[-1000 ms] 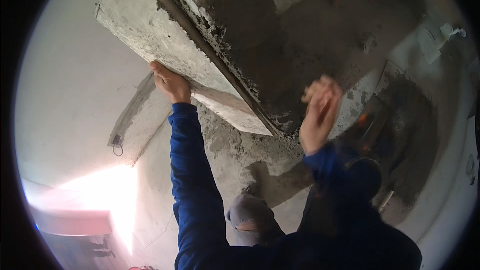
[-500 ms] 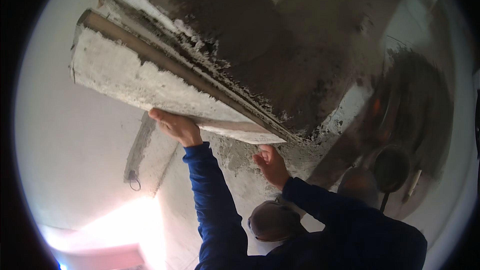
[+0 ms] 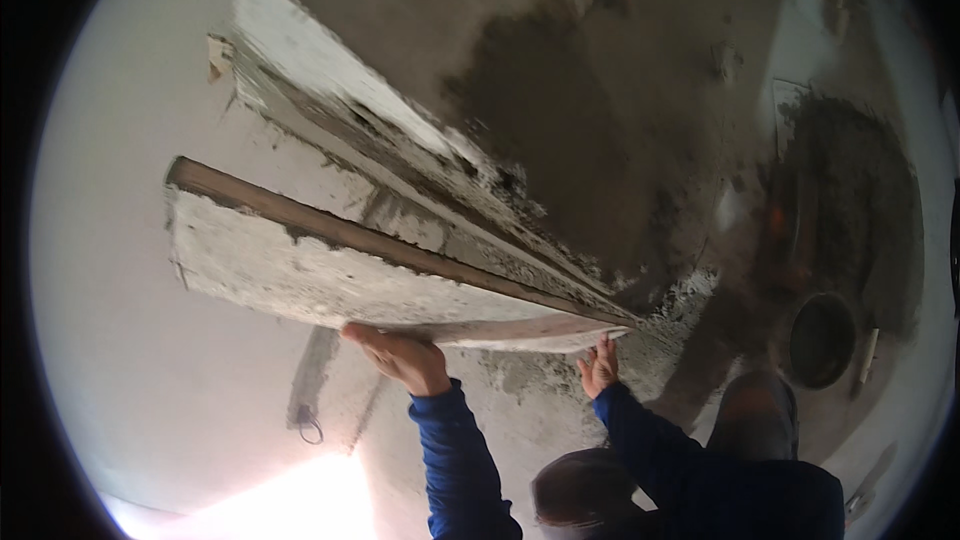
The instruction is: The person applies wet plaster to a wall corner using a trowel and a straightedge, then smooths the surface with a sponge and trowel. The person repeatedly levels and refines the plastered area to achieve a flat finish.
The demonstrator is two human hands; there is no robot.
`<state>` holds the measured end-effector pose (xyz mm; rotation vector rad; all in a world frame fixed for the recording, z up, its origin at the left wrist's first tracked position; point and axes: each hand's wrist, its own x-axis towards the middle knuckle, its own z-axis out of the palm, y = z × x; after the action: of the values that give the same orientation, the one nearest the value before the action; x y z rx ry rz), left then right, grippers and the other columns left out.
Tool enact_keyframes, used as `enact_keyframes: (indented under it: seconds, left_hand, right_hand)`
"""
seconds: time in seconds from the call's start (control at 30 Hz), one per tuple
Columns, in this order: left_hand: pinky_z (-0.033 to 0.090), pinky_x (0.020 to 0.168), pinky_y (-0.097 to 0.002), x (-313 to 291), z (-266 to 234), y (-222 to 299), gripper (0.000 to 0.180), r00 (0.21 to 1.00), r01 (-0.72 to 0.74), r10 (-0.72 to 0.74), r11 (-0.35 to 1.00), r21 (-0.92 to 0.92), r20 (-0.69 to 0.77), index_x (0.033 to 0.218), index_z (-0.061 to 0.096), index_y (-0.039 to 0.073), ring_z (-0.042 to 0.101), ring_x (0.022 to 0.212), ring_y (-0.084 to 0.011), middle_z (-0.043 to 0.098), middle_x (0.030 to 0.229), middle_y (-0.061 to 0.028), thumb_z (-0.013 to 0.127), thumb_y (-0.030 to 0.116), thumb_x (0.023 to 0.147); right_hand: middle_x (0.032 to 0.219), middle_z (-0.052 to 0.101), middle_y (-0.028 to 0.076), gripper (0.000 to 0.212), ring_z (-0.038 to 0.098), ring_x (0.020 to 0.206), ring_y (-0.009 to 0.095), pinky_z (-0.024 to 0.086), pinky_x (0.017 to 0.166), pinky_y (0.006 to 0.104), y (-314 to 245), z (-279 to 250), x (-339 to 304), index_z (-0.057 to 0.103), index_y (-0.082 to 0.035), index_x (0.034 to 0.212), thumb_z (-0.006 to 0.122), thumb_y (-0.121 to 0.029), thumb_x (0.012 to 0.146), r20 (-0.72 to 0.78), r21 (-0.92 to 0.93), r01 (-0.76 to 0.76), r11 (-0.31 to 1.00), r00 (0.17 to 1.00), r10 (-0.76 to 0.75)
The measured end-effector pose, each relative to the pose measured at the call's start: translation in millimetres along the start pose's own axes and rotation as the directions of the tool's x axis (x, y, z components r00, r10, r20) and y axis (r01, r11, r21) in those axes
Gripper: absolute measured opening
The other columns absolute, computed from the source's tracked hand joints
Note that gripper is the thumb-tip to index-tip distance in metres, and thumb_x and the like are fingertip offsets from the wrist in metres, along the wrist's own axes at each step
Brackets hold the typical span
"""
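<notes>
A long wooden board (image 3: 290, 250), its broad face crusted with pale dried mortar, slants across the middle of the view. My left hand (image 3: 405, 358) is closed around its lower edge near mid-length. At the narrow right end, the fingers of my right hand (image 3: 600, 367) rest against the edge of the same board, thumb apart; their grip is partly hidden. Beyond the board runs a rough mortar ledge (image 3: 430, 195) with a white-faced strip (image 3: 320, 40) behind it. A gap separates board and ledge on the left, narrowing toward the right end.
Dark damp mortar (image 3: 560, 90) covers the surface at the top. A round dark bucket or pan (image 3: 822, 340) stands at the right near my knee, beside a light stick (image 3: 869, 356). A cable loop (image 3: 311, 430) protrudes at lower left near bright light.
The board has come away from the ledge toward me, opening a gap at its left. My left hand moved down and right with it; my right hand moved right onto the board's end.
</notes>
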<state>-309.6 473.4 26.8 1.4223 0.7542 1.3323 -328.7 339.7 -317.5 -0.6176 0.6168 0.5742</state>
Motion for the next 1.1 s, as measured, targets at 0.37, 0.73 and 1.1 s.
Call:
enact_keyframes:
  seconds: [0.37, 0.73, 1.1]
  left_hand:
    - [0.035, 0.105, -0.0491, 58, -70, 144, 0.075, 0.901, -0.428, 0.434, 0.884, 0.19, 0.012, 0.148, 0.02, 0.008, 0.036, 0.132, -0.0351, 0.03, 0.144, -0.0211, 0.032, 0.059, 0.096]
    - [0.049, 0.08, -0.0318, 64, 82, 276, 0.064, 0.694, -0.687, -0.091, 0.211, 0.695, 0.714, 0.11, 0.057, -0.008, 0.061, 0.087, -0.0196, 0.066, 0.092, -0.0152, 0.073, 0.046, 0.08]
    - [0.046, 0.079, -0.0295, 28, 80, 297, 0.067, 0.492, -0.868, 0.258, 0.21, 0.449, 0.831, 0.126, 0.048, -0.006, 0.056, 0.094, -0.0179, 0.059, 0.109, -0.0109, 0.077, 0.028, 0.077]
  right_hand:
    - [0.144, 0.037, 0.005, 0.093, 0.039, 0.128, 0.019, 0.032, 0.107, 0.0373, 35, -25, 58, 0.03, -0.009, 0.144, 0.071, -0.058, 0.076, 0.146, 0.351, 0.104, 0.931, 0.975, -0.165]
    - [0.113, 0.05, -0.004, 0.072, 0.05, 0.1, 0.011, 0.044, 0.083, 0.0341, 26, -27, 19, 0.041, -0.014, 0.131, 0.07, -0.055, 0.079, -0.019, 0.029, -0.329, 0.944, 0.944, 0.329]
    - [0.139, 0.039, 0.005, 0.085, 0.038, 0.127, 0.019, 0.027, 0.105, 0.0296, 21, 13, 13, 0.023, -0.008, 0.148, 0.069, -0.043, 0.085, -0.085, 0.282, 0.135, 0.95, 0.99, -0.115]
